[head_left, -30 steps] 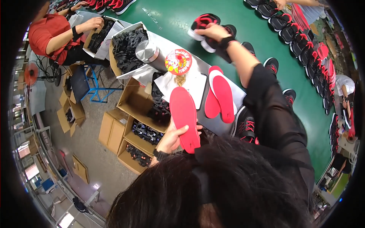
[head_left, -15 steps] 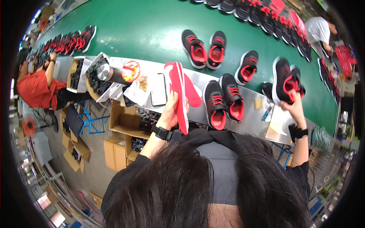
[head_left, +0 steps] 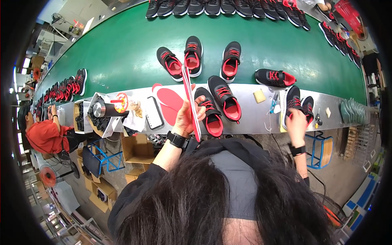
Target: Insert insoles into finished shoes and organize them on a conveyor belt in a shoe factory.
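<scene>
**Insole (head_left: 192, 98), long, thin, layered red and white, upright in left hand (head_left: 184, 121); right hand (head_left: 298, 121) at laced black-and-red shoe pair (head_left: 294, 100)**

Left hand: pinching the insole around its lower half, thumb on one side, fingers on the other. Turned edge-on to camera; single piece or several, cannot tell. Held up over silver-grey metal bench strip (head_left: 253, 120), leaning slightly, with upper tip overlapping in view two black shoes with red linings (head_left: 193, 55) on broad green tabletop (head_left: 122, 57).

Right hand: blurred, lowered over near end of left shoe of the pair; fingertips not clear, cannot tell whether pinching or spread. Black wristbands (head_left: 177, 139) on both wrists.

Left of insole: flat red insoles (head_left: 169, 100) overlapping on metal strip, then white rectangular panel with dark rim (head_left: 154, 114). Just right of left hand: black lace-up shoes with red laces and white soles (head_left: 224, 98), side by side, toes toward far side.

Between hands: tan square pad (head_left: 259, 96), small blue-and-white tool (head_left: 273, 104). Right of right hand: scissors with yellow on handles (head_left: 318, 119).

Far side: long row of black shoes (head_left: 212, 8). Far left: seated co-worker in red-orange shirt (head_left: 47, 136).
</scene>
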The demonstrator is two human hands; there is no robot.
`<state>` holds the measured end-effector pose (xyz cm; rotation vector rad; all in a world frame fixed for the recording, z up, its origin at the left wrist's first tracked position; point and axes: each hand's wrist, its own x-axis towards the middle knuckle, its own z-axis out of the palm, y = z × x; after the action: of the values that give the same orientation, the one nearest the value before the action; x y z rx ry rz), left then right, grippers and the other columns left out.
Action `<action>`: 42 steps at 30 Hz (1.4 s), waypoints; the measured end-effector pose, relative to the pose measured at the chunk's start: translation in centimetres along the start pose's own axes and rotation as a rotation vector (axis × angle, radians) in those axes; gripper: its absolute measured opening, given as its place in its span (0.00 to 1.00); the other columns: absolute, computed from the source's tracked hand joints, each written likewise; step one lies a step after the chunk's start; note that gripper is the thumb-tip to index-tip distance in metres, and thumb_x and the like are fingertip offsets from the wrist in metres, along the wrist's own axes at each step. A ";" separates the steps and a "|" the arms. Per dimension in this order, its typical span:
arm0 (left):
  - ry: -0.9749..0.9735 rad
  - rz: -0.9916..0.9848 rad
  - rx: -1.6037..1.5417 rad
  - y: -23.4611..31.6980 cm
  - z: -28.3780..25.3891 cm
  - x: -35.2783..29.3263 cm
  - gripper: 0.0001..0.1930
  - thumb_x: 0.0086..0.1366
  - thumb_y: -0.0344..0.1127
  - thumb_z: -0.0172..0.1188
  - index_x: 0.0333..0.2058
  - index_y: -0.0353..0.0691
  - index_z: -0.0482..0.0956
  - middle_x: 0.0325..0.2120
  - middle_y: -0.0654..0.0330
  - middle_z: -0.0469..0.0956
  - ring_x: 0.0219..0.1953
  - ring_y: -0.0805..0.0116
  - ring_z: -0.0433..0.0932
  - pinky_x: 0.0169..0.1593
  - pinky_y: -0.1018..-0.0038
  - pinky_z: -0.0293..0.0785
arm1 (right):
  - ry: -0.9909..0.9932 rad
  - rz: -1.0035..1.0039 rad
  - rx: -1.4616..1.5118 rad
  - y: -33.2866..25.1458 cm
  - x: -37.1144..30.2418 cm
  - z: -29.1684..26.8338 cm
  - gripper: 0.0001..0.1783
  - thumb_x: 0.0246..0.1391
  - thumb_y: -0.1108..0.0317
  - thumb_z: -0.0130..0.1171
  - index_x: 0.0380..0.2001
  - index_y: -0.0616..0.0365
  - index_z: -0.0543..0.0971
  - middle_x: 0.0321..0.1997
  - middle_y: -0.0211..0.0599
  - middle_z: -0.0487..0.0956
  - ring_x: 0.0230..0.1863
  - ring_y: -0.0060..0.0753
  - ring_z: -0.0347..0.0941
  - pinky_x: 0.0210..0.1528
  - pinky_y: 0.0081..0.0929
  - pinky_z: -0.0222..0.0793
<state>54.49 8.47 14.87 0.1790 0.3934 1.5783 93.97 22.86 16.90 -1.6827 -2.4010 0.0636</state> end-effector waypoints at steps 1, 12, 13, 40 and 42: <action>0.030 0.013 0.097 -0.5 0.4 0.0 0.43 0.57 0.57 0.65 0.66 0.54 0.53 0.46 0.54 0.70 0.18 0.75 0.65 0.20 0.81 0.62 | 0.065 -0.062 0.270 -4.1 0.9 -0.8 0.13 0.49 0.69 0.60 0.40 0.55 0.80 0.39 0.40 0.80 0.42 0.40 0.76 0.46 0.36 0.70; 0.249 0.222 0.689 0.7 1.0 -3.2 0.40 0.53 0.44 0.72 0.60 0.40 0.59 0.44 0.61 0.72 0.48 0.69 0.73 0.52 0.72 0.71 | -0.528 -0.244 1.052 -28.1 2.0 -0.3 0.13 0.56 0.69 0.58 0.42 0.66 0.79 0.31 0.50 0.81 0.31 0.33 0.80 0.35 0.26 0.73; 0.249 0.182 0.836 1.5 1.0 -3.9 0.38 0.53 0.43 0.72 0.58 0.39 0.61 0.44 0.61 0.72 0.48 0.69 0.73 0.52 0.71 0.71 | -0.574 -0.257 1.229 -28.2 1.7 1.8 0.15 0.58 0.66 0.59 0.44 0.67 0.79 0.30 0.42 0.82 0.30 0.25 0.78 0.35 0.25 0.73; 0.994 0.515 0.318 4.7 -10.9 -15.2 0.33 0.57 0.19 0.61 0.57 0.45 0.54 0.50 0.54 0.68 0.50 0.62 0.73 0.51 0.63 0.77 | -0.471 -0.280 0.305 -39.4 1.7 19.0 0.56 0.35 0.56 0.76 0.60 0.66 0.52 0.58 0.63 0.62 0.61 0.60 0.56 0.64 0.47 0.54; 0.985 0.520 0.297 4.9 -11.0 -14.9 0.34 0.56 0.17 0.61 0.55 0.43 0.52 0.48 0.53 0.68 0.47 0.62 0.75 0.48 0.64 0.79 | -0.469 -0.278 0.347 -39.7 1.9 18.2 0.55 0.36 0.57 0.75 0.60 0.66 0.53 0.58 0.63 0.64 0.60 0.59 0.60 0.62 0.46 0.57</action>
<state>46.81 -7.82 8.36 -0.3224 1.4413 2.0384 53.15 12.33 5.52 -1.2699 -2.7148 0.8629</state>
